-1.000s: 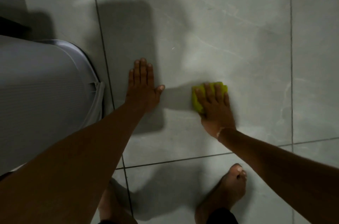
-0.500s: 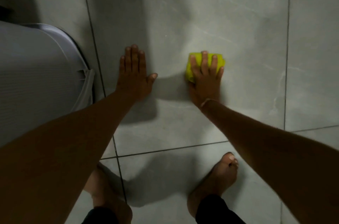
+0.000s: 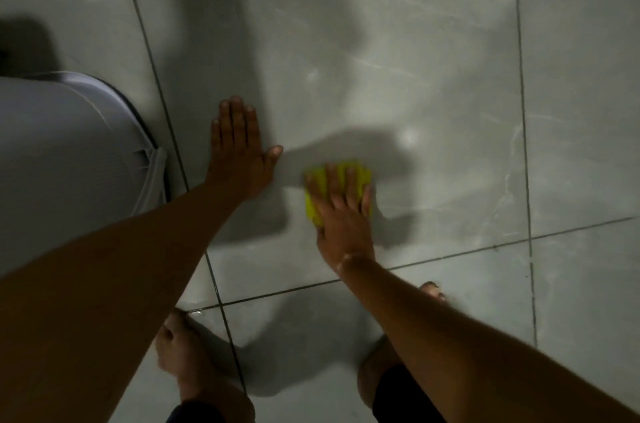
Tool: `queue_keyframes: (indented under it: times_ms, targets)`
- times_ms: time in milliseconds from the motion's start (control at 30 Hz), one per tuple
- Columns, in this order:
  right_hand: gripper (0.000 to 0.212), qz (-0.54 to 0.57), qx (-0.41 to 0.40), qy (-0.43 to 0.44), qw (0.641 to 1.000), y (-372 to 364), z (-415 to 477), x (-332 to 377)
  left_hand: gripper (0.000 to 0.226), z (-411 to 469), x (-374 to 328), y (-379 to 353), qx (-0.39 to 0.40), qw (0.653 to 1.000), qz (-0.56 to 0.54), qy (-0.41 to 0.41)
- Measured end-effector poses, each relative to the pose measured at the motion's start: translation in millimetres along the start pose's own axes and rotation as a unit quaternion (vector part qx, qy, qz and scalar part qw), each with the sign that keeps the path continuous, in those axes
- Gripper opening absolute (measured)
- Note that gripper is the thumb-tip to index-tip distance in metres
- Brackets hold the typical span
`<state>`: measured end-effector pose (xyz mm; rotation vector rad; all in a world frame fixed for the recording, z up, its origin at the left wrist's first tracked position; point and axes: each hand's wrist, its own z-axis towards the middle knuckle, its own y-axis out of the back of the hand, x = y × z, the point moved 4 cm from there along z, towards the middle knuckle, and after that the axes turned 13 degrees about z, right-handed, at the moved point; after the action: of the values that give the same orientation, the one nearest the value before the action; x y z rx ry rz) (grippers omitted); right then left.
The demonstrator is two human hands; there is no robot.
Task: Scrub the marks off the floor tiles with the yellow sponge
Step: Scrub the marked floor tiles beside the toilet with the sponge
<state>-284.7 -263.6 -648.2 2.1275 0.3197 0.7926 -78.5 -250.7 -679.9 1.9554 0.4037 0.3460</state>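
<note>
Bare floor tiles (image 3: 433, 59) are left open across the upper and right frame; the left edge is blocked by a grey bin (image 3: 69, 159)

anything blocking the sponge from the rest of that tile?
Nothing visible does. The right hand presses the yellow sponge flat on the floor tile, with bare tile ahead and to its right. The left hand rests flat on the same tile to its left, apart from the sponge.

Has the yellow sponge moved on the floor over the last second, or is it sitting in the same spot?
Yes. The yellow sponge under the right hand pushed away from the near grout line, then came back toward it.
</note>
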Motion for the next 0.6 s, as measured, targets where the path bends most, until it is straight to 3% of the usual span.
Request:
queue_keyframes:
  times_ms: [67, 100, 167, 233, 267, 300, 367, 433, 500, 533, 600]
  targets:
    - [0.079, -0.024, 0.061, 0.101, 0.993, -1, -39, -27, 0.082, -1, -1, 0, 0.002, 1.0, 0.008, 0.002]
    - [0.083, -0.034, 0.063, 0.11, 0.991, 2, -45, -45, 0.082, -2, -1, -1, 0.002, 1.0, 0.008, 0.001]
    - [0.089, -0.035, 0.016, 0.031, 0.999, 10, -32, -63, 0.082, -1, -1, -3, -0.001, 1.0, 0.004, -0.002]
    - [0.084, -0.016, -0.055, -0.1, 0.993, 13, -7, -49, 0.082, -1, 0, -6, -0.002, 1.0, 0.007, -0.001]
    - [0.084, -0.002, -0.074, -0.126, 0.989, 10, 0, -34, 0.082, -1, 0, -6, -0.001, 1.0, 0.009, -0.002]
    - [0.085, 0.01, -0.07, -0.104, 0.992, 2, 1, -18, 0.082, 0, 0, -6, 0.0, 1.0, 0.011, -0.003]
    - [0.086, -0.004, 0.014, 0.038, 0.999, -21, -18, 9, 0.082, 1, 0, -5, 0.002, 1.0, 0.019, 0.001]
    - [0.074, -0.049, 0.087, 0.193, 0.976, -30, -49, 1, 0.082, 1, 0, -5, 0.003, 1.0, 0.027, 0.01]
    - [0.068, -0.107, 0.114, 0.291, 0.944, -19, -61, -33, 0.082, 1, -1, -4, 0.001, 1.0, 0.022, 0.011]
    - [0.07, -0.131, 0.111, 0.302, 0.938, -11, -60, -51, 0.082, 0, 0, -3, 0.002, 1.0, 0.016, 0.009]
    - [0.082, -0.127, 0.062, 0.196, 0.97, 3, -43, -73, 0.083, 1, 1, -5, 0.001, 1.0, 0.01, 0.005]
